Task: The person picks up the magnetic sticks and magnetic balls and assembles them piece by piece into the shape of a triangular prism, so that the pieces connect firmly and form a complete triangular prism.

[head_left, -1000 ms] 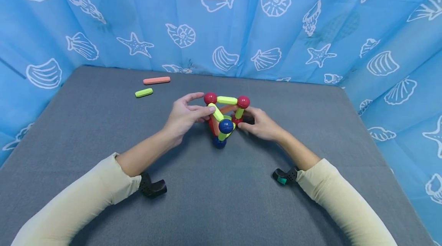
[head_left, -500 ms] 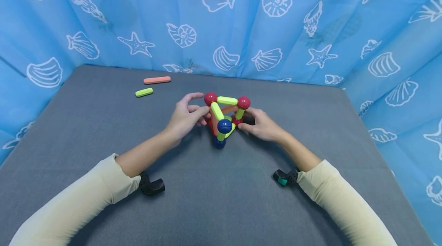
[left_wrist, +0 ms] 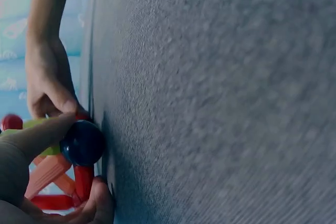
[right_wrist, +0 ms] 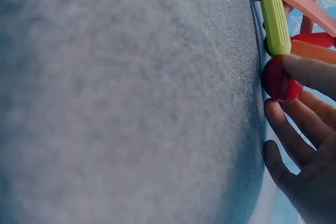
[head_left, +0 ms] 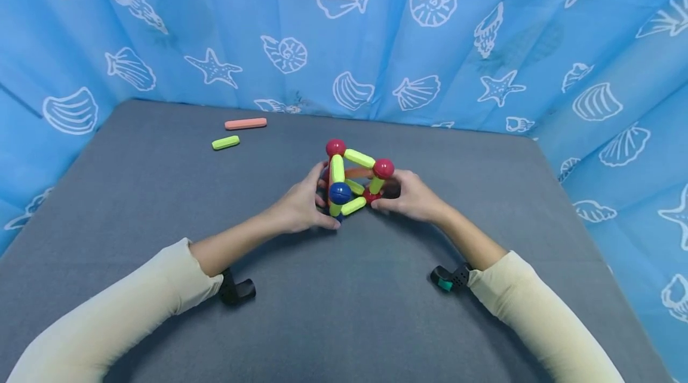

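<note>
A ball-and-stick building-toy frame (head_left: 337,169) stands between both hands in the head view, its yellow-green, orange and red sticks joined by red and blue balls. My left hand (head_left: 298,207) grips its left side low down. The thumb lies at the lower blue ball (left_wrist: 84,142), and the fingers reach round behind, partly hidden. On the right, my right hand (head_left: 409,196) holds the lower red ball (right_wrist: 278,80) between thumb and fingers. An upper blue ball (head_left: 340,193) and two upper red balls, one at the back (head_left: 335,147) and one at the right (head_left: 383,168), top the frame.
Left of the frame, an orange stick (head_left: 245,123) and a short yellow-green stick (head_left: 226,143) lie loose on the grey table (head_left: 355,311). A blue curtain (head_left: 376,30) with white shell prints hangs behind and to the right.
My left hand has gone from the frame's upper left down to its lower front-left. Seen from above, the frame has turned slightly clockwise. The right hand keeps its place at the lower red ball.
</note>
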`<state>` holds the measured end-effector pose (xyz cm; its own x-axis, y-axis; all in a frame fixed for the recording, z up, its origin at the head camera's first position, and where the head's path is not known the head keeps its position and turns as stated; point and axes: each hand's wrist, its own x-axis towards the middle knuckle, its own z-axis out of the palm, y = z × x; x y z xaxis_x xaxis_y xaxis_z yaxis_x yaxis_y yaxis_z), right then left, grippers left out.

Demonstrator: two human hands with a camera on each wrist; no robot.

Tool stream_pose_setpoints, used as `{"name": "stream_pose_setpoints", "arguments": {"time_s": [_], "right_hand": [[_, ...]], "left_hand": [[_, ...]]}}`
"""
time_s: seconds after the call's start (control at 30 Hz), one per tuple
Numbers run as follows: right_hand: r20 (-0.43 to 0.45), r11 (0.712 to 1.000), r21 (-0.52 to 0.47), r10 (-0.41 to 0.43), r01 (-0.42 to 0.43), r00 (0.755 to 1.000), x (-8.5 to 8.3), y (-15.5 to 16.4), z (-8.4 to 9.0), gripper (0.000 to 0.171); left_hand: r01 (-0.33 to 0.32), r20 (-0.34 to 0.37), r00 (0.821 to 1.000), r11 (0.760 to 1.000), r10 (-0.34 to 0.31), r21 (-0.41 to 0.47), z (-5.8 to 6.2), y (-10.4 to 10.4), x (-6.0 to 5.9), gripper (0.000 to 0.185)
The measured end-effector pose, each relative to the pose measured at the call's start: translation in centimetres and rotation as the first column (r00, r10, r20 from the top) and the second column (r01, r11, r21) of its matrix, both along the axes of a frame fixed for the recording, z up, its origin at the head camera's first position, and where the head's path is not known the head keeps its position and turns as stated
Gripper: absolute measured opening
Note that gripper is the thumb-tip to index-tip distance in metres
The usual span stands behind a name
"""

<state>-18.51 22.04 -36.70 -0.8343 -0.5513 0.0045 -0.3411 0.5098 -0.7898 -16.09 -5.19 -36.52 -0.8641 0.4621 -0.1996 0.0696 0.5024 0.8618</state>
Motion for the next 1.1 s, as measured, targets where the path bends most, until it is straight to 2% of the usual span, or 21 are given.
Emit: {"name": "stream_pose_setpoints", "arguments": {"time_s": [0.2, 0.33, 0.43, 0.6, 0.77, 0.9, 1.1], "right_hand": [[0.027, 0.998, -0.033, 0.05, -0.05, 0.998, 0.1, 0.7, 0.2, 0.053], [0.06, 0.997, -0.046, 0.058, -0.055, 0.997, 0.2, 0.9, 0.4, 0.052], [0.075, 0.997, -0.057, 0.06, -0.056, 0.995, 0.3, 0.8, 0.5, 0.049], [0.044, 0.997, -0.052, 0.06, -0.058, 0.997, 0.2, 0.3, 0.2, 0.051], [-0.017, 0.999, -0.014, 0.029, -0.029, 0.999, 0.3, 0.2, 0.1, 0.072], [0.003, 0.999, -0.026, 0.04, -0.04, 0.999, 0.3, -0.1, 0.1, 0.083], [-0.003, 0.997, -0.029, 0.066, -0.066, 0.998, 0.2, -0.5, -0.2, 0.081]], "left_hand": [[0.037, 0.028, 0.999, 0.996, -0.04, 0.085, 0.0, -0.9, -1.3, 0.11], [0.038, -0.004, 0.999, 0.99, -0.038, 0.136, -0.1, -1.7, -2.0, 0.102], [0.017, -0.043, 0.999, 0.986, -0.01, 0.165, -0.1, -2.1, -2.5, 0.095], [-0.002, -0.08, 0.997, 0.986, 0.016, 0.167, 0.0, -2.5, -3.0, 0.086], [-0.002, -0.077, 0.997, 0.988, 0.015, 0.157, 0.0, -2.5, -3.2, 0.084], [0.0, -0.09, 0.996, 0.989, 0.013, 0.147, -0.2, -2.4, -3.3, 0.081], [-0.007, -0.088, 0.996, 0.992, 0.018, 0.129, -0.4, -2.4, -3.0, 0.078]]}}
